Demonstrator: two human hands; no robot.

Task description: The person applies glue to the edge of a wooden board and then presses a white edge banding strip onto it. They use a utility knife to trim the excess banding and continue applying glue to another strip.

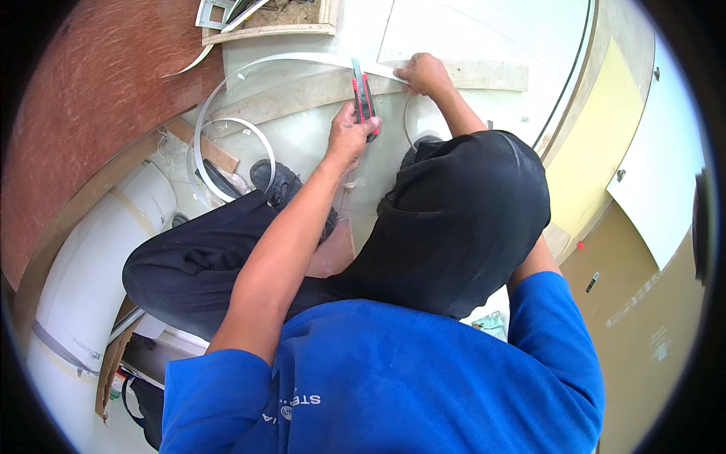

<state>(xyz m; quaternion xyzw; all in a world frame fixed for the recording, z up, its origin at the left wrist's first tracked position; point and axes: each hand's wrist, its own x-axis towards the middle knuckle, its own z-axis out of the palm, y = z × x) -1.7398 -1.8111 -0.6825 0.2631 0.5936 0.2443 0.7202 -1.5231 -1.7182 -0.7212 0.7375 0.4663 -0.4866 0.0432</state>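
My left hand [349,135] is closed round a red and black utility knife [363,98], its blade out and pointing away from me. The blade's tip lies at the edge of a long white flexible strip [295,57], though I cannot tell whether it touches. My right hand [425,74] pinches that strip a little to the right of the blade, above a flat wooden board [491,76] on the floor. From there the strip curls off to the left in a large loop, with a smaller coil inside it. The fingertips of my right hand are partly hidden.
A wooden box [272,30] with scraps stands at the far left, beside a reddish-brown wood panel [98,113]. Below that lies a large white roll [91,257]. My bent legs and dark shoes [280,183] frame the work. Yellow and white panels [597,129] stand at the right.
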